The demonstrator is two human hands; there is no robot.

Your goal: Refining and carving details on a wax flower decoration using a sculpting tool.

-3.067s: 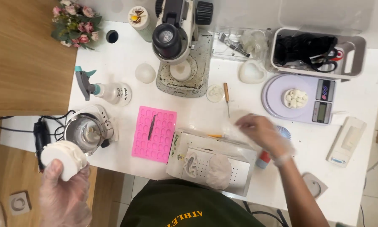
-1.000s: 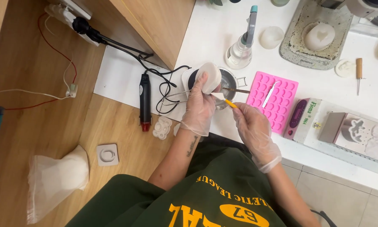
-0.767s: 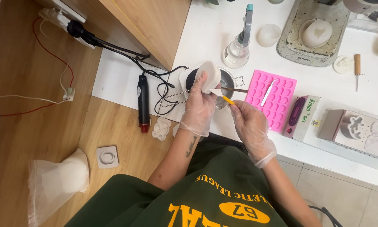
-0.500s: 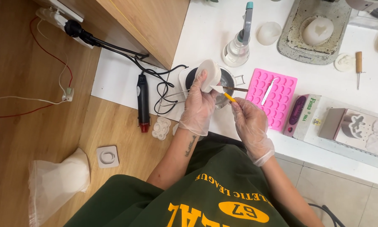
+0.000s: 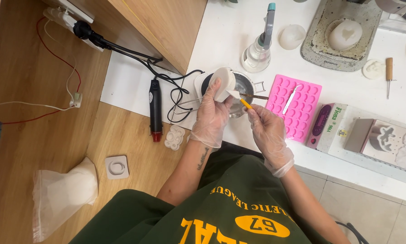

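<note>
both gloved hands were busy: left hand [image 5: 213,113] fingers wrapped round a white mould [image 5: 224,83] tilted over the small metal pot [image 5: 242,86], right hand [image 5: 265,131] pinching a yellow-handled tool [image 5: 244,103] at its rim, probably scraping.

Your gloved left hand [image 5: 213,113] hides much of the round metal pot [image 5: 239,88]. At two o'clock, the grey tray holding a white lump [image 5: 343,34] is cut off by the top edge.
</note>
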